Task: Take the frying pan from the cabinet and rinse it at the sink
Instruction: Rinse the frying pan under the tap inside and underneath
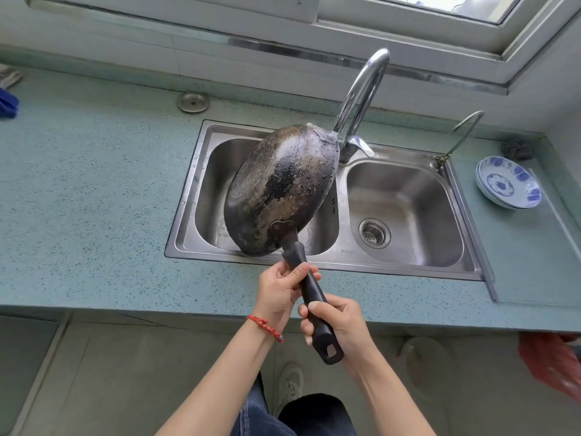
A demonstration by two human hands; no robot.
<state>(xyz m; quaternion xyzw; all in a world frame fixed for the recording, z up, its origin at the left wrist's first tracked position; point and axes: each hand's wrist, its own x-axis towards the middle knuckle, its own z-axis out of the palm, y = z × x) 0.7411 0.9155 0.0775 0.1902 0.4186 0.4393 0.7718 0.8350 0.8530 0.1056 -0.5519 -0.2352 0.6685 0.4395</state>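
A dark, scorched frying pan (279,190) is tilted on edge over the left basin of the steel double sink (405,272), its wet underside facing me. Both hands grip its long black handle (309,287). My left hand (279,291) holds the handle close to the pan. Lower down, near the handle's end, my right hand (339,325) is wrapped around it. The pan's far rim sits just beside the tall chrome faucet (364,99). I cannot see running water.
The right basin has a drain strainer (374,232). A small second tap (462,133) stands at the sink's back right. Stacked blue-and-white plates (509,184) and a scouring ball (518,148) sit on the speckled counter (94,184) at right. A blue item (8,103) lies far left.
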